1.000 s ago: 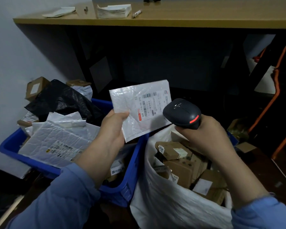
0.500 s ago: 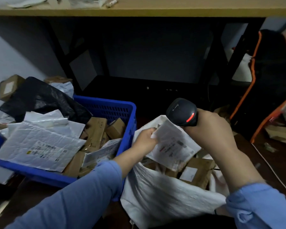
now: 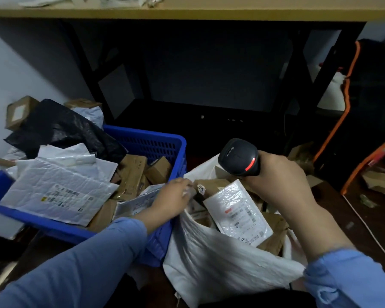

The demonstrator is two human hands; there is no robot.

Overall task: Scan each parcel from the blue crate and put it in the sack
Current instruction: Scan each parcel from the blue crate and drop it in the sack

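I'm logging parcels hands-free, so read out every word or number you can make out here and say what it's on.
"2215": round sticker on a cardboard box in the sack.
Shipping label on the white bubble mailer in the sack: too blurred to read.
Label on the large white mailer in the blue crate: too blurred.
Marking on the barcode scanner: too small.

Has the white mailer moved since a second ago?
Yes. The white mailer went from above the blue crate rightward and down into the sack.
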